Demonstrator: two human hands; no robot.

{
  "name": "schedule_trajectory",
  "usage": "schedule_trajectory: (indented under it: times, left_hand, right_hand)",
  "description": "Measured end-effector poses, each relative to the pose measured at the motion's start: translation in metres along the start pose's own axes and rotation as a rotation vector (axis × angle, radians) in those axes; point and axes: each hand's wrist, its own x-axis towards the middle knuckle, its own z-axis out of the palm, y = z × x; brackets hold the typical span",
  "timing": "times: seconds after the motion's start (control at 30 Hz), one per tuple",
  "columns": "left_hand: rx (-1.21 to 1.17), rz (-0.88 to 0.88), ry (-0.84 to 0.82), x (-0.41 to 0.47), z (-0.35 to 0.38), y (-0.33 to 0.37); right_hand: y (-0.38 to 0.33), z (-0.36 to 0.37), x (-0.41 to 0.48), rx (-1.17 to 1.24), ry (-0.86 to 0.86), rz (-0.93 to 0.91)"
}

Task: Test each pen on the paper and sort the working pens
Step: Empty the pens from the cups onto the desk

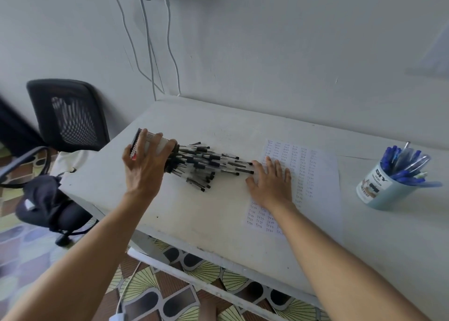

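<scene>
— What has the left hand (143,167) got hold of?

— A black mesh pen holder (151,139), cylindrical, tipped on its side. The fingers curl over its top and the thumb wraps the near side, so it is a full grip.

— And the pens?

— A heap of black pens (206,162), slim clear barrels with black caps, fans out from the holder's mouth just to the right of that hand. They lie on the matte white table (194,211), most of them pointing towards the right hand (272,182).

— Is that hand holding any?

— No. It lies flat, palm down, fingers straight and slightly spread, on the sheet of paper (313,175). The farthest pen ends reach its forefinger side; I cannot tell whether they touch it.

— What's on the sheet?

— Columns of small handwritten words across thin white paper, both beyond the fingers and behind the wrist.

— Anything further right?

— Well to the right of that hand stands a round pale blue cup (379,189) with a printed label, upright and packed with blue pens (403,165).

— And left?

— Beyond the left hand there's an office chair (70,114) with a black mesh back and a soft dark bag (46,199) on its seat.
</scene>
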Motion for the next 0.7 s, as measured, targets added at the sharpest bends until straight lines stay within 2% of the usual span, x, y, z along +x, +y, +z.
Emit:
schedule_trajectory:
  times: [0.37,0.5,0.63,0.7]
  left_hand:
    - [0.047,-0.213,-0.120,-0.006,-0.001,-0.019]
    - [0.000,-0.320,-0.165,-0.001,-0.002,-0.018]
    - [-0.068,-0.475,-0.122,0.007,-0.002,-0.008]
    - [-0.103,-0.495,-0.074,0.011,-0.001,0.000]
  right_hand:
    - [0.001,0.001,0.002,-0.033,-0.012,0.001]
    - [0.000,0.001,0.002,-0.024,-0.012,0.002]
    - [0.000,0.000,0.002,-0.010,-0.009,0.001]
    - [0.000,-0.002,0.002,0.010,-0.005,0.004]
